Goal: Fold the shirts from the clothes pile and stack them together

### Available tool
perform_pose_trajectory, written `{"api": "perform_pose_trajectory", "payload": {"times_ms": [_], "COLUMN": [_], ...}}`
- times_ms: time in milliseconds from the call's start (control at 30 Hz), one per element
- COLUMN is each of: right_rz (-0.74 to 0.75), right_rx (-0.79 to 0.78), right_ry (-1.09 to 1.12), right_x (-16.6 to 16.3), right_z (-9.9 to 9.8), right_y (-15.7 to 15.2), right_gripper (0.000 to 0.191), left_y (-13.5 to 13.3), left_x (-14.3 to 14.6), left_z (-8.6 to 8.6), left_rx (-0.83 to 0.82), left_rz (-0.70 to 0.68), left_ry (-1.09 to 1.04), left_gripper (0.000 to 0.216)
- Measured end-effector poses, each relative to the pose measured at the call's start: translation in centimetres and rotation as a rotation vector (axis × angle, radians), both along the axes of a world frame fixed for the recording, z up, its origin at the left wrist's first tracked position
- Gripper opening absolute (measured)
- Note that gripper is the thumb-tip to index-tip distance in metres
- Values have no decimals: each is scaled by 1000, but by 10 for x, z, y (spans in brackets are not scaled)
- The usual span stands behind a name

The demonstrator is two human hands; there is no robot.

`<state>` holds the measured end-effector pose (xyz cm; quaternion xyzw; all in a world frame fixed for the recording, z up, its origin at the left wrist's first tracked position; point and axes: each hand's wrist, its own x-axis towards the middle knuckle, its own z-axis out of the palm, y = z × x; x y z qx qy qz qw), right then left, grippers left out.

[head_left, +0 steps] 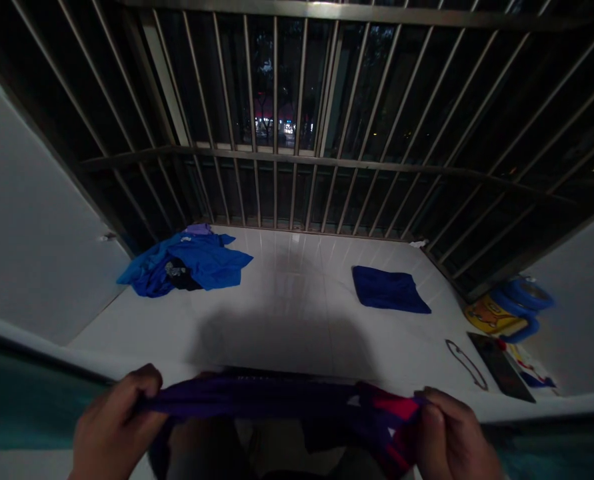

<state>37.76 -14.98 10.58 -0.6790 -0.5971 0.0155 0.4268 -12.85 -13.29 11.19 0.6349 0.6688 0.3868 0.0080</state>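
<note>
A dark purple garment [257, 397] with red and white patches near its right end is stretched taut between both hands at the bottom of the view. My left hand [114, 427] is closed on its left end. My right hand [454, 437] is closed on its right end, pinching the cloth by the red patch. The lower part of the garment hangs down out of sight. Both hands sit just in front of the near edge of a white tiled ledge [297, 313].
On the ledge lie a heap of blue clothes [187, 263] at the back left and a folded dark blue cloth [389, 288] at the right. Blue rings [521, 300], a yellow item [491, 315] and a dark flat object [501, 367] sit far right. Metal bars [297, 120] close off the back.
</note>
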Motion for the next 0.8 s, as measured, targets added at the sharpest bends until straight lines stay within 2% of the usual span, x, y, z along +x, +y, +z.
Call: {"api": "perform_pose_trajectory", "payload": {"times_ms": [33,100,200,267,333,367,433,500,600,700,800], "right_rz": [-6,22,56,70,81,75,72,118,234,251,190], "right_rx": [39,79,-32,-176,-209,-216,-227,-260,-343,-507,-670], "right_ry": [-46,-156,-316,-449,-495,-509,-521,-533,-550,-546,-532], "right_x": [5,13,10,-1,-17,-25,-42,-58,-73,-67,-44], "right_z": [8,29,61,74,75,70,49,15,-50,-112,-153], "right_y": [11,54,153,219,267,282,294,286,254,216,187], "right_gripper": [46,50,52,51,43,40,43,47,51,64,71], "left_y": [14,60,157,219,263,277,286,277,245,208,184], "left_x": [-4,-4,16,38,63,77,106,134,160,159,138], "left_z": [15,43,72,77,69,60,34,-2,-64,-120,-157], "left_rx": [-8,-75,-193,-270,-343,-350,-358,-377,-440,-504,-475], "left_rz": [-9,-83,-249,-265,-125,-87,-78,-152,-265,-279,-268], "left_ry": [19,57,153,240,374,402,428,437,448,447,424], "left_gripper": [18,23,44,50,57,58,55,46,45,58,67]}}
